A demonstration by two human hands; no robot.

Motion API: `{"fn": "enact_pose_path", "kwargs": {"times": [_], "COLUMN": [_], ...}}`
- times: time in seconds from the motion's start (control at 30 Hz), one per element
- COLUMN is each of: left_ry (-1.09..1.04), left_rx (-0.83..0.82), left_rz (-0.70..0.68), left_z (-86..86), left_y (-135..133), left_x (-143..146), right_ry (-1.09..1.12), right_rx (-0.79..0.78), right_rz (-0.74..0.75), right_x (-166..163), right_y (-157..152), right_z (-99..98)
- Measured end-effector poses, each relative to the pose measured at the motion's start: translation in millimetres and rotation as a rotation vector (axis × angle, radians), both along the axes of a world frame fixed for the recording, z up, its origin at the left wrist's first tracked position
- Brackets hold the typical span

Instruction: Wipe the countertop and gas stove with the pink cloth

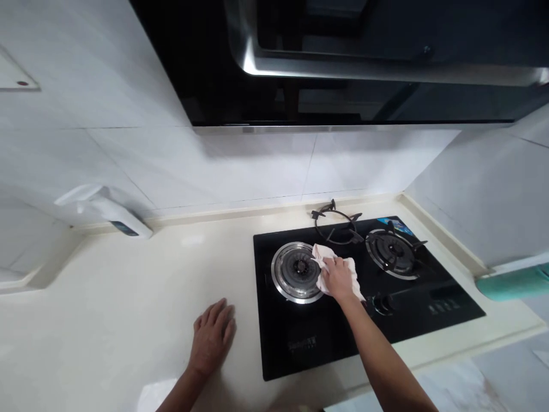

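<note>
My right hand [338, 279] presses a white cloth [352, 269] onto the black glass gas hob [326, 343], at the right rim of the left burner's steel ring [288, 273]; its fingers are curled over the cloth. That burner has no pan support on it. A loose black pan support [337, 224] lies at the hob's back edge. The right burner [392, 252] keeps its support. My left hand [212, 336] rests flat on the cream countertop [128, 320] left of the hob, fingers stretched out, holding nothing.
A black range hood with a steel rim [343, 68] hangs over the hob. White tiled walls stand behind and to the right. A white holder [105, 209] is fixed to the wall at left. Control knobs [381, 304] sit at the hob's front. A teal object [512, 283] lies at far right.
</note>
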State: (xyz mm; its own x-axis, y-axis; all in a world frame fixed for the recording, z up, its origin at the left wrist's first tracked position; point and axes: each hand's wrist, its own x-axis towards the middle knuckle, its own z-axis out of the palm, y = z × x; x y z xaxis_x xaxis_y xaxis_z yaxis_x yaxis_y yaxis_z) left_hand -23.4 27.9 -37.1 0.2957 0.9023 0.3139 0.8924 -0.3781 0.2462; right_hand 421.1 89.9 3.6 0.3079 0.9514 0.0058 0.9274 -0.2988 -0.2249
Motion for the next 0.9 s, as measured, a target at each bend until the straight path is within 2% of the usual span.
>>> {"fn": "enact_pose_path", "kwargs": {"times": [0.07, 0.17, 0.27, 0.33, 0.4, 0.5, 0.57, 0.77, 0.9], "left_ry": [0.0, 0.008, 0.005, -0.004, -0.01, -0.015, -0.011, -0.009, -0.024], "left_rx": [0.01, 0.002, -0.018, -0.03, -0.042, -0.049, -0.047, -0.09, -0.103], "left_rz": [0.004, 0.008, 0.017, 0.026, 0.033, 0.04, 0.038, 0.047, 0.049], "left_z": [0.0, 0.8, 1.0, 0.6, 0.0, -0.5, 0.1, 4.9, 6.2], "left_y": [-1.1, -2.7, -4.2, -5.0, -5.6, -6.5, -7.2, -9.4, -9.6], "left_x": [0.5, 1.5, 2.4, 3.1, 3.7, 4.4, 5.0, 7.9, 8.7], "right_ry": [0.086, 0.07, -0.042, -0.071, -0.085, -0.093, -0.085, -0.026, 0.009], "right_rx": [0.052, 0.094, -0.024, -0.109, -0.109, -0.044, -0.049, -0.232, -0.265], "right_rz": [0.043, -0.055, -0.148, -0.126, -0.049, 0.075, 0.092, 0.096, 0.117], "right_x": [7.1, 21.2, 27.3, 26.4, 22.7, 14.8, 10.3, 4.8, 4.4], "right_y": [-2.0, -7.3, -20.3, -25.9, -22.3, 0.9, 21.9, 71.2, 90.1], "right_z": [-0.3, 0.6, -5.5, -12.8, -18.7, -19.4, -13.4, 11.5, 19.5]}}
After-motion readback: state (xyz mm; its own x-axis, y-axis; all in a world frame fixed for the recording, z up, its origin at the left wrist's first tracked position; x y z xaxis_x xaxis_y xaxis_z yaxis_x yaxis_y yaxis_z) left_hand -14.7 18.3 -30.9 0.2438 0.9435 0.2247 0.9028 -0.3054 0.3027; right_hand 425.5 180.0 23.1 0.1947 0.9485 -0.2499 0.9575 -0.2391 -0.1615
